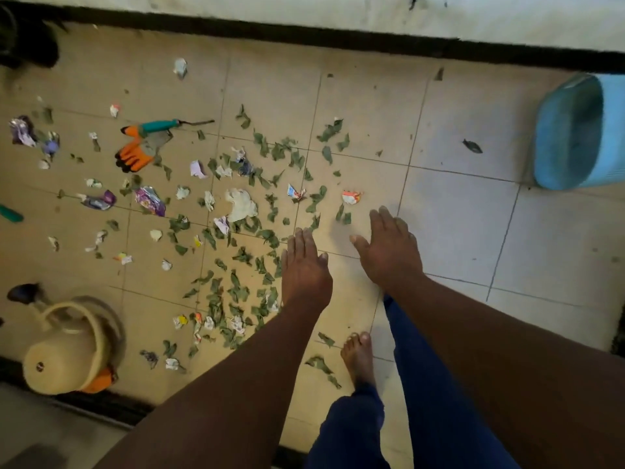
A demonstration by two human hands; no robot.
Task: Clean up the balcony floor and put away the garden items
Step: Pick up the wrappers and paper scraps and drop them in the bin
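Green leaves (233, 289) and crumpled paper scraps (240, 204) lie scattered over the tiled balcony floor (449, 231). Orange garden gloves (133, 154) and a teal-handled hand tool (162, 125) rest on the floor at the left. A cream watering can (67, 353) stands at the lower left. My left hand (304, 269) and my right hand (389, 248) stretch out palm-down above the litter, fingers straight, holding nothing.
A light blue bin (575, 133) lies tipped on its side at the right by the wall. My bare foot (358, 357) stands on the tiles below my hands. A dark plant (27, 38) sits in the top left corner. A green handle (10, 213) pokes in at the left edge.
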